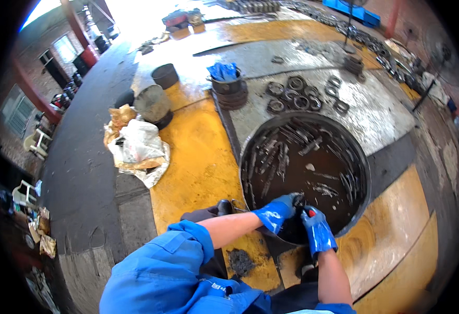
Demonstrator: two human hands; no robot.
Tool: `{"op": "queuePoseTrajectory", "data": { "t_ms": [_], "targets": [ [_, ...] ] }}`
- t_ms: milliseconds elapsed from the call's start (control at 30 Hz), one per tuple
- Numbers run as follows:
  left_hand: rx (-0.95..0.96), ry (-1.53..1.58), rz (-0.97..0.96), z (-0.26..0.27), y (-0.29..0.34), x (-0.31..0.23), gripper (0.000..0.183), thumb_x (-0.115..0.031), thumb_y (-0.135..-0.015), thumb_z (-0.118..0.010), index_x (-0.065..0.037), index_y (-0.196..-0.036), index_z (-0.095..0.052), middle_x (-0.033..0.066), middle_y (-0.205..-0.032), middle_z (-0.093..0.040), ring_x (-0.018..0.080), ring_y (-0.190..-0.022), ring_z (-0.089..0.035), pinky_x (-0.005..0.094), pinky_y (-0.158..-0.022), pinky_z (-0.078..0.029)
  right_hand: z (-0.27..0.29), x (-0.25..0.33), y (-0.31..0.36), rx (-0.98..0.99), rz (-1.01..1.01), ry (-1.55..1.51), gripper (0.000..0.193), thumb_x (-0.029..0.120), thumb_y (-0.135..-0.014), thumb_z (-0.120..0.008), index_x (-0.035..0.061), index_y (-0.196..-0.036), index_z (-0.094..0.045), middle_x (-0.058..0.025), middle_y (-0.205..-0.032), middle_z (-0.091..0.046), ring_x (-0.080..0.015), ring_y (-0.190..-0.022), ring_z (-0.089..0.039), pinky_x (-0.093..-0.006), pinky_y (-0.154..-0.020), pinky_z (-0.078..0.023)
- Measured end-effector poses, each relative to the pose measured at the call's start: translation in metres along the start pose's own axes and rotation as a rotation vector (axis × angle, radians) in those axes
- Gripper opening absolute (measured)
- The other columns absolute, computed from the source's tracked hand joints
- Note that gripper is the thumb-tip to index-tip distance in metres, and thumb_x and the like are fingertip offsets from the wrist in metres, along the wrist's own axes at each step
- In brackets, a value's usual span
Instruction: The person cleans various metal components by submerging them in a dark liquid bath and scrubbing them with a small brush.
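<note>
Both my hands are in wet blue gloves over the near part of a large round dark tub (368, 175). Brown liquid (297, 178) fills it, with several long dark strips (271, 162) lying in it. My left hand (282, 211) is closed at the near rim, its fingertips blackened; what they grip is too dark to make out. Just to its right, my right hand (317, 226) is closed, and a small red piece (311, 213) shows at its fingers. I cannot tell what kind of thing that is. A pale lump (310, 167) sits in the liquid beyond the hands.
Several dark rings (296, 82) lie on the metal sheet beyond the tub. A bucket with blue plastic (223, 71) stands on a stack of rings. White sacks (140, 144) and a drum (153, 104) stand left. Dark residue (240, 262) lies by my feet; a fan (441, 52) stands right.
</note>
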State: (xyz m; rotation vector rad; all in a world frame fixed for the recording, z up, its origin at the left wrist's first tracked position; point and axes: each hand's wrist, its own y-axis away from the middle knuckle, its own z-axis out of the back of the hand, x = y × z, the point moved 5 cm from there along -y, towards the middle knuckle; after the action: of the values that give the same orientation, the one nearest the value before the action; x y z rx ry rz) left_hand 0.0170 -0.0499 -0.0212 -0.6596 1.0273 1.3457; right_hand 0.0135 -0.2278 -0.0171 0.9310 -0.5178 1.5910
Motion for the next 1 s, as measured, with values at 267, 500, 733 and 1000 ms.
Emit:
{"op": "queuePoseTrajectory", "data": {
  "t_ms": [267,500,733,1000],
  "targets": [
    [-0.005,-0.140,-0.023,0.003,0.000,0.025,0.040,-0.018,-0.102,-0.059,-0.007,-0.140,-0.059,0.0240,-0.128,-0.067,0.0390,-0.120,-0.064,0.0429,-0.102,-0.050,0.001,0.045,0.005,0.063,0.352,0.530,0.028,0.019,-0.088,-0.069,0.0135,-0.116,-0.071,-0.0135,-0.109,-0.074,-0.0356,-0.102,-0.071,-0.0466,-0.086,-0.057],
    [0.180,-0.204,0.097,0.031,-0.005,-0.002,0.041,-0.030,-0.098,-0.063,-0.003,-0.129,-0.065,0.0284,-0.121,-0.068,0.0462,-0.113,-0.064,0.0487,-0.095,-0.053,-0.015,0.061,0.029,0.180,0.449,0.794,0.033,0.020,-0.090,-0.065,0.0144,-0.123,-0.067,-0.0108,-0.112,-0.070,-0.0290,-0.103,-0.072,-0.0505,-0.086,-0.051],
    [0.169,-0.302,0.187,0.023,-0.010,0.026,0.045,-0.036,-0.097,-0.063,-0.003,-0.129,-0.065,0.0286,-0.122,-0.067,0.0472,-0.115,-0.063,0.0498,-0.097,-0.052,-0.032,0.040,0.004,0.143,0.157,0.402,0.032,0.020,-0.091,-0.062,0.0154,-0.121,-0.071,-0.0158,-0.109,-0.074,-0.0384,-0.103,-0.070,-0.0485,-0.087,-0.055],
    [0.160,-0.576,0.321,0.024,-0.005,0.016,0.056,-0.043,-0.097,-0.060,-0.007,-0.140,-0.059,0.0261,-0.129,-0.067,0.0435,-0.120,-0.063,0.0503,-0.103,-0.051,-0.023,0.005,-0.009,0.311,-0.231,-0.197,0.031,0.028,-0.096,-0.067,0.0056,-0.116,-0.072,-0.0102,-0.105,-0.077,-0.0245,-0.092,-0.070,-0.0364,-0.088,-0.053]
  ]
}}
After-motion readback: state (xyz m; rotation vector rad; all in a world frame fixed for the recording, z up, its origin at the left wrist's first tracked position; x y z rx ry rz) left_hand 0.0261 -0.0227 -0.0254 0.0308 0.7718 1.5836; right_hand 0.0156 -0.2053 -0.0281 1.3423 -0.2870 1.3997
